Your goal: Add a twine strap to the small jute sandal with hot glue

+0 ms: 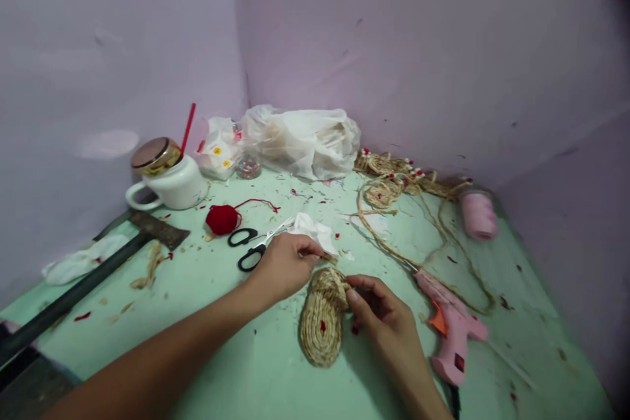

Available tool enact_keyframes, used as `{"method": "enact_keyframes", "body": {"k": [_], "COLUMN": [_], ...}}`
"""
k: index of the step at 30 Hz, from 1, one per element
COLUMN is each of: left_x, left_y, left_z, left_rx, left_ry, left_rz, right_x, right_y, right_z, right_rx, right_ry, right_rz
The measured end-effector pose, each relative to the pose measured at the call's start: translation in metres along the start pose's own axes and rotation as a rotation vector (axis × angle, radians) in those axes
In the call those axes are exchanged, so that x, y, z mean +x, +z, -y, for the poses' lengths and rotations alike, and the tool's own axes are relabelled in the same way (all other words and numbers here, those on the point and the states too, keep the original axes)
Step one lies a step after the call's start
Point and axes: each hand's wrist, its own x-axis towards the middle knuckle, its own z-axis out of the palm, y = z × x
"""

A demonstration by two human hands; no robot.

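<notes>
head view: the woven straw piece (pixel 321 331), landmark of the scene, lies on the green surface (pixel 236 367); its oval coil appears fully wound, with a band across its far end, though whether that band is fully fastened cannot be told. at its right edge, the right hand (pixel 388 318) pinches the band between thumb and forefinger; at its far left, the left hand (pixel 283 269) has curled fingers, their grip unclear. right of it, a pink glue gun (pixel 455 331); beyond it, scissors (pixel 256 251), then similar coiled pieces (pixel 384 191).
</notes>
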Motion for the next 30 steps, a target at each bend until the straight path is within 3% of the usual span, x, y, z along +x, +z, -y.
{"method": "enact_keyframes", "body": {"k": [9, 18, 27, 30], "left_x": [-0.01, -0.012, -0.011, -0.013], "left_y": [-0.006, -0.006, 0.007, 0.009], "left_z": [0.005, 0.002, 0.003, -0.002], "left_rx": [0.17, 0.263, 0.207, 0.17], "left_ry": [0.363, 0.309, 0.164, 0.232], "left_rz": [0.203, 0.199, 0.083, 0.106], "right_x": [-0.002, -0.007, -0.006, -0.006], "right_y": [0.001, 0.001, 0.005, 0.005], "right_z": [0.003, 0.001, 0.005, 0.005], "right_rx": [0.01, 0.002, -0.049, -0.038], "right_ry": [0.026, 0.004, -0.056, -0.057], "right_rz": [-0.033, -0.03, -0.046, -0.045]}}
